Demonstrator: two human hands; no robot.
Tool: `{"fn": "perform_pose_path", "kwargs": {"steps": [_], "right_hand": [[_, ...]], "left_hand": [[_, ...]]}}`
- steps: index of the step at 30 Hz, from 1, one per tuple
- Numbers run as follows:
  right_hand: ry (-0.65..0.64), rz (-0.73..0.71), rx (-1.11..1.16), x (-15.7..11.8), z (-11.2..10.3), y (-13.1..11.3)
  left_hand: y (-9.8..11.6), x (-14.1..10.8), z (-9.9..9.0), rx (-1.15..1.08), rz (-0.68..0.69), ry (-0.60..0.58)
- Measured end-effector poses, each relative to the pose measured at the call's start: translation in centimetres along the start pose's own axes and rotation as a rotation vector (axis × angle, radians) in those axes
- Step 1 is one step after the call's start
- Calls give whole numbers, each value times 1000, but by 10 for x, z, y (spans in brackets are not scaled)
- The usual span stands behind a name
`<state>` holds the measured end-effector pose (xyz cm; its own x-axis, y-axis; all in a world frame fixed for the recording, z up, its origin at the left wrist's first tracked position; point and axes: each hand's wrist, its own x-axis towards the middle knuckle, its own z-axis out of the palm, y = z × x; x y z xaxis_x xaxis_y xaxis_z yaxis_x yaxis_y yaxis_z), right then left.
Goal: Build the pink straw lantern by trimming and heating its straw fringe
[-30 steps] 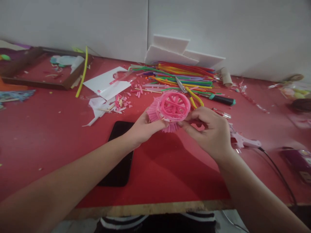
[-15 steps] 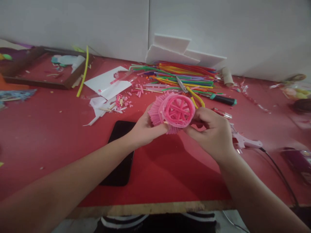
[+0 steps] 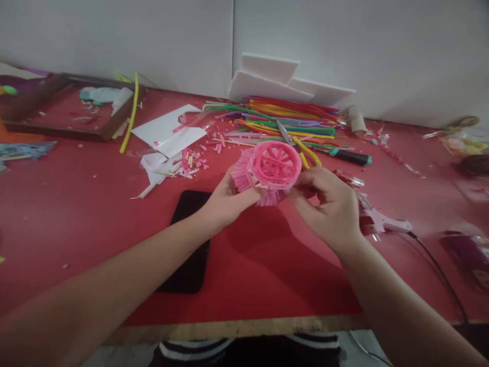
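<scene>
A pink craft piece, with a round spoked ring on top and a pleated skirt below, is held up above the red table. My left hand grips it from the left, thumb across its near side and the other fingers hidden behind it. On the right, my right hand has its thumb and forefinger pinched at the edge of the same piece. The fingertips of both hands are partly hidden.
Behind lie colored pipe cleaners, yellow-handled scissors and a dark-handled tool. A phone lies by my left forearm. At the right is a corded pink glue gun; at far left, a brown frame.
The pink piece and both hands have shifted slightly left, and its spoked ring has tilted and moved a little up. Both hands keep hold of it.
</scene>
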<state>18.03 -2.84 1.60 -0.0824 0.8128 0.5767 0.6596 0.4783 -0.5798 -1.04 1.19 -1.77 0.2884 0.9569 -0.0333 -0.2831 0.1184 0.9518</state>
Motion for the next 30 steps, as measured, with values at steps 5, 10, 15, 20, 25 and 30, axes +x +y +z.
{"fn": "perform_pose_path", "kwargs": {"steps": [5,10,15,20,25,30], "right_hand": [[-17,65,116,2,-2,5],[-30,93,156,2,-2,8],[-62,135,167,3,-3,6],[-35,174,164,0,3,1],[33,182,119,-6,12,-5],[44,125,70,-7,14,-7]], "left_hand": [[1,0,0,-46,-70,80],[4,-2,3,-48,-126,91],[7,-1,4,-31,-129,72],[7,0,5,-59,-102,104],[7,0,5,-17,-123,143],[9,0,5,-59,-99,143]]}}
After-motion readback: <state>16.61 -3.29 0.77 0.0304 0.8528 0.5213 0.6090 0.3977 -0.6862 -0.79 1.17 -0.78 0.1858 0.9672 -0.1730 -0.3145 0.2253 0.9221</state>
